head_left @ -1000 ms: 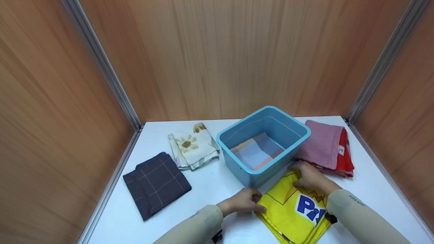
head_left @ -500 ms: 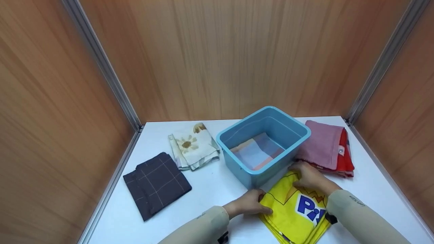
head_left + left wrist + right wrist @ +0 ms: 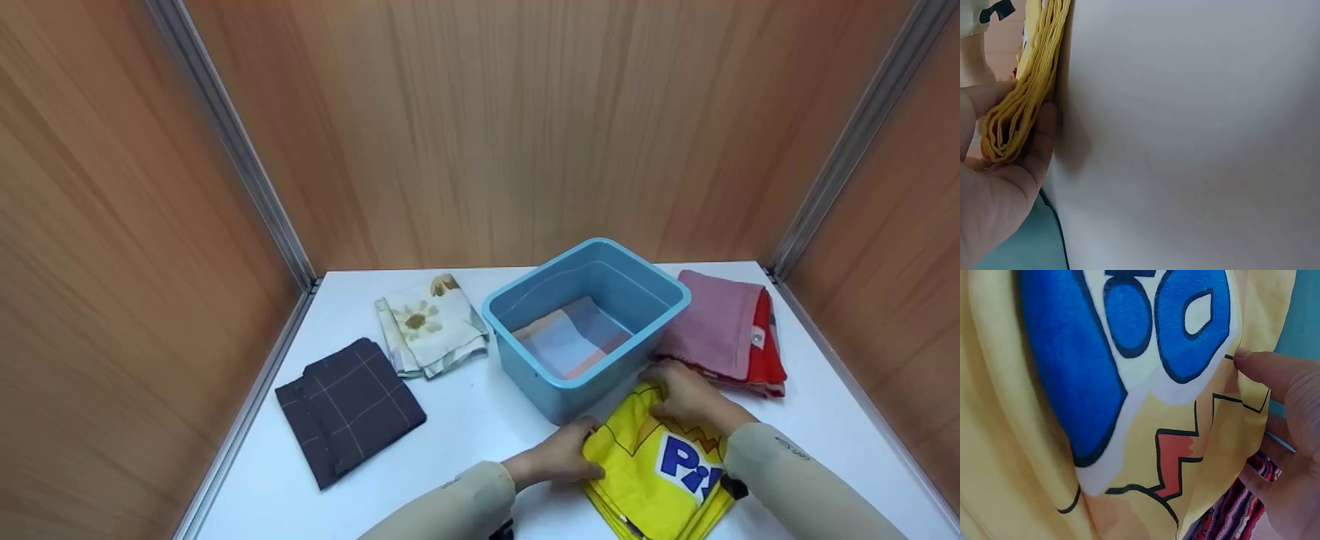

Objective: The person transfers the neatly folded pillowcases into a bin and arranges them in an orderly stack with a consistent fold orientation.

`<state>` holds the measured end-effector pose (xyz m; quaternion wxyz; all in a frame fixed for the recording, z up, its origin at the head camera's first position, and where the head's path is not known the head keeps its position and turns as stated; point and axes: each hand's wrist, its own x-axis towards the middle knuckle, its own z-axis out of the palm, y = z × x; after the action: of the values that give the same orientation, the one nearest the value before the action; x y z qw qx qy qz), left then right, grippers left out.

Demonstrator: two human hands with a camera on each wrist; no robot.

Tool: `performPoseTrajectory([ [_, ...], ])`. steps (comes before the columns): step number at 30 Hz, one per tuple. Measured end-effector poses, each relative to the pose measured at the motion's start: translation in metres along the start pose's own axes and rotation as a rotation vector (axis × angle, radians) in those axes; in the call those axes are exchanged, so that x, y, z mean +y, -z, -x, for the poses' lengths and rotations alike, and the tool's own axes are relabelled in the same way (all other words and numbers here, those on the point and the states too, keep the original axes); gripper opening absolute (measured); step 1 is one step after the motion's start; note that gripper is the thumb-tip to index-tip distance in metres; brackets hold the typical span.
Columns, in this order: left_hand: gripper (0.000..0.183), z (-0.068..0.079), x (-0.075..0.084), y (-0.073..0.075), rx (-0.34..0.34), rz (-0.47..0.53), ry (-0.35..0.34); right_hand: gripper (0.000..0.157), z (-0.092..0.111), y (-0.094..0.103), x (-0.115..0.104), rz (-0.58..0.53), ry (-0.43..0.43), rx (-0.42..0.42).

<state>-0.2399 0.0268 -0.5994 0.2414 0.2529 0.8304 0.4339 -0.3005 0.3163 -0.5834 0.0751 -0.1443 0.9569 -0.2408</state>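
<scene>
A folded yellow cloth with blue letters on a white patch lies at the front right of the table. My left hand grips its left edge; in the left wrist view the thumb is on one side of the folded layers and the fingers curl under the other. At its far edge my right hand pinches it, thumb on the printed face and fingers behind. Just beyond stands a blue plastic bin, with a folded pastel checked cloth on its floor.
Left of the bin lies a white flowered cloth, and nearer, a dark checked cloth. A pink cloth sits with a red one on the bin's right. Wooden panels enclose the white table.
My left hand has slid right along the table and now holds the yellow cloth further in from its left edge. The right hand stays at the far edge.
</scene>
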Motion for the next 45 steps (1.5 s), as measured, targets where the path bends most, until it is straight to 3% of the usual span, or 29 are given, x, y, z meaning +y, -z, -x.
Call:
performPoseTrajectory([
  [11,0.049,0.004,0.003,0.008,-0.023,0.013,-0.073,0.056,0.0,0.004,-0.005,-0.012,-0.021,-0.046],
  [21,0.056,0.017,-0.005,0.028,-0.067,0.008,-0.158,0.049,0.002,0.011,-0.004,0.054,0.118,-0.065],
  [28,0.049,0.026,-0.018,0.04,-0.04,0.015,-0.154,0.045,0.005,0.01,-0.008,0.025,0.004,-0.163],
  [31,0.048,0.03,-0.022,0.045,-0.033,0.016,-0.162,0.04,0.007,0.011,-0.009,0.021,-0.004,-0.183],
  [38,0.043,0.035,-0.031,0.054,-0.009,-0.007,-0.159,0.023,0.011,0.014,-0.01,0.016,0.026,-0.201],
  [45,0.02,0.04,-0.038,0.062,0.069,0.048,-0.139,0.012,0.013,0.023,-0.005,-0.081,0.108,-0.152],
])
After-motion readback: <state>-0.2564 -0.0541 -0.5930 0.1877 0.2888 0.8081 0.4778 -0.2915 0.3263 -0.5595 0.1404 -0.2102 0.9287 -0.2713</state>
